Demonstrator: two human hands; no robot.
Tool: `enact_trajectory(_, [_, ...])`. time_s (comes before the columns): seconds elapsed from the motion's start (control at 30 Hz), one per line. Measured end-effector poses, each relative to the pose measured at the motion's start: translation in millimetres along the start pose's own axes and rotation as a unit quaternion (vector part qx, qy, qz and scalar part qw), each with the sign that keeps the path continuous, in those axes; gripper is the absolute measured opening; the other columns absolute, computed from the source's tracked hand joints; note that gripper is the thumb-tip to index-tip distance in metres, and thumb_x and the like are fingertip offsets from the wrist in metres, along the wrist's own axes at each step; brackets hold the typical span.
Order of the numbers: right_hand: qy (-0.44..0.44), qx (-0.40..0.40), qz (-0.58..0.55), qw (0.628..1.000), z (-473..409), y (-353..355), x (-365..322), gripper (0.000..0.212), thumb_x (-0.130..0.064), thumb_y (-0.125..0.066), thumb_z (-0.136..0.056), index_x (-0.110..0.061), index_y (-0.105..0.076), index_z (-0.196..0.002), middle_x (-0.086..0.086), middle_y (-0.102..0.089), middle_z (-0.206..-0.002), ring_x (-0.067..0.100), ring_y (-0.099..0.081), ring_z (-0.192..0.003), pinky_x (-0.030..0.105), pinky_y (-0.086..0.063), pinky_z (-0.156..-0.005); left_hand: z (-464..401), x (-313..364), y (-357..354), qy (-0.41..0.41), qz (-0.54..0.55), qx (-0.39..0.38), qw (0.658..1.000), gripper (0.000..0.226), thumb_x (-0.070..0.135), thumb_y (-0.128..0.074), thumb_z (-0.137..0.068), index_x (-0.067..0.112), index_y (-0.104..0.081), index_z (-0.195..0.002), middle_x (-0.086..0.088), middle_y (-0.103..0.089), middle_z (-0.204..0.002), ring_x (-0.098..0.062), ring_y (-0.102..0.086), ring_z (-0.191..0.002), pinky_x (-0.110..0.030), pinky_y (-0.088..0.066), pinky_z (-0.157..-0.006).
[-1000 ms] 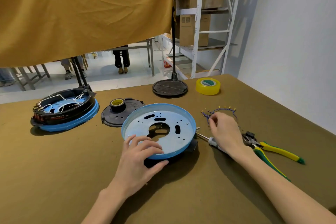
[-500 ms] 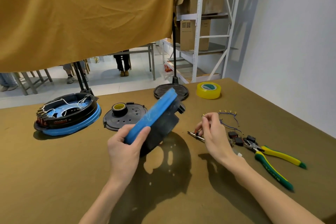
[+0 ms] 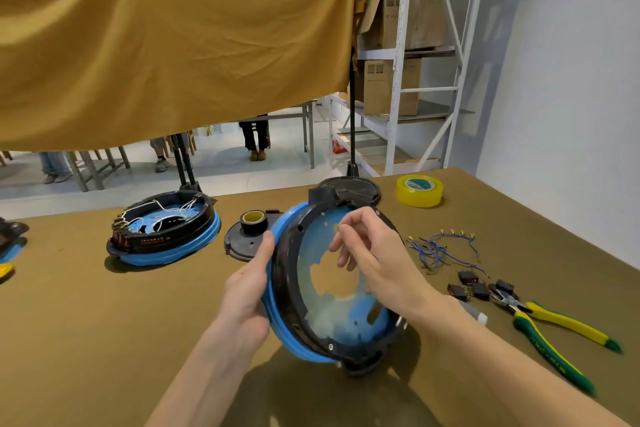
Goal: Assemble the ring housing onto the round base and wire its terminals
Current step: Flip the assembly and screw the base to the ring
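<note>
Our left hand (image 3: 247, 291) grips the tilted blue base (image 3: 332, 282) with its black ring (image 3: 289, 253); our right hand (image 3: 372, 255) hovers, fingers loose.

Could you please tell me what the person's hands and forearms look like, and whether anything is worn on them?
Both forearms are bare as far as the frame shows: no sleeves, no gloves. The left hand and right hand carry no rings, watch or wristband that I can see, and no markings.

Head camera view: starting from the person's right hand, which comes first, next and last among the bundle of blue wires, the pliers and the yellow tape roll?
From the right hand:
1. Blue wires, just to its right on the table.
2. Pliers, farther right and nearer the viewer.
3. Yellow tape roll, at the table's far edge.
The pliers and tape roll are close to call.
</note>
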State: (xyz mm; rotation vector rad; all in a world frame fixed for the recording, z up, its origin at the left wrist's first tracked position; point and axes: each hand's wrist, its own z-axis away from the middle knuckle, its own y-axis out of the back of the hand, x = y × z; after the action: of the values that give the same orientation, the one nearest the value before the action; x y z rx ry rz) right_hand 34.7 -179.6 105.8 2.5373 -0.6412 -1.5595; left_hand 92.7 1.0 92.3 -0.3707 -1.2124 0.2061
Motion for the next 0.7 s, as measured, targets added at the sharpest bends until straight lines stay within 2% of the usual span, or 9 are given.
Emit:
enact_trajectory(0.07, [0.0,-0.007,0.014,1.0,0.8,-0.9,0.5,0.01,-0.014,-0.052,-0.107,-0.013,-0.059,-0.099,0.004,-0.071,-0.084,0.024,-0.067,-0.07,0.042,-0.056,-0.066,-5.3,-6.3,5.4,0.032,0.013,-0.005,0.999,0.051,0.055,-0.079,-0.075,0.009,-0.081,-0.097,-0.013,-0.079,-0.087,-0.027,-0.073,-0.068,-0.04,-0.058,-0.064])
enact_trajectory(0.17, [-0.002,-0.01,0.0,1.0,5.6,-2.2,1.7,0.008,-0.01,-0.062,-0.101,-0.01,-0.066,-0.094,0.004,-0.075,-0.08,0.019,-0.073,-0.071,0.037,-0.062,-0.066,-13.5,-12.8,12.6,0.029,0.008,-0.007,1.0,0.056,0.056,-0.081,-0.068,0.007,-0.08,-0.093,-0.014,-0.077,-0.084,-0.028,-0.071,-0.07,-0.044,-0.06,-0.071])
enact_trajectory(0.27, [0.003,-0.01,-0.008,1.0,4.9,-7.7,0.2,0.004,-0.008,-0.072,-0.094,-0.009,-0.073,-0.091,0.003,-0.077,-0.078,0.019,-0.077,-0.073,0.037,-0.065,-0.07,-19.9,-18.5,17.2,-0.001,-0.008,-0.021,1.0,0.049,0.056,-0.08,-0.07,0.009,-0.08,-0.082,-0.008,-0.072,-0.07,-0.02,-0.068,-0.057,-0.033,-0.058,-0.052])
enact_trajectory(0.33, [0.005,-0.005,-0.003,1.0,-0.5,-11.0,-0.8,0.002,-0.006,-0.075,-0.091,-0.008,-0.076,-0.09,0.003,-0.078,-0.077,0.018,-0.078,-0.073,0.037,-0.065,-0.07,-22.3,-22.3,20.4,-0.014,-0.005,-0.048,0.999,0.042,0.055,-0.079,-0.076,0.013,-0.082,-0.078,-0.005,-0.07,-0.067,-0.017,-0.066,-0.054,-0.029,-0.055,-0.047])
enact_trajectory(0.57, [-0.027,-0.005,0.007,1.0,-23.4,-19.4,2.4,0.005,-0.002,-0.076,-0.087,-0.007,-0.077,-0.087,0.004,-0.078,-0.074,0.019,-0.077,-0.071,0.037,-0.065,-0.071,-34.1,-36.8,35.6,-0.019,0.025,-0.102,0.994,0.044,0.045,-0.07,-0.089,0.005,-0.079,-0.104,-0.011,-0.071,-0.078,-0.018,-0.068,-0.062,-0.029,-0.059,-0.053])
enact_trajectory(0.7, [0.022,-0.021,0.061,0.998,-31.0,-29.8,-0.5,0.012,-0.003,-0.076,-0.086,-0.013,-0.081,-0.092,-0.003,-0.078,-0.08,0.012,-0.075,-0.074,0.026,-0.062,-0.071,-37.8,-37.2,38.1,-0.02,0.032,-0.132,0.991,0.043,0.044,-0.07,-0.089,0.007,-0.079,-0.108,-0.009,-0.071,-0.079,-0.015,-0.067,-0.063,-0.025,-0.057,-0.053])
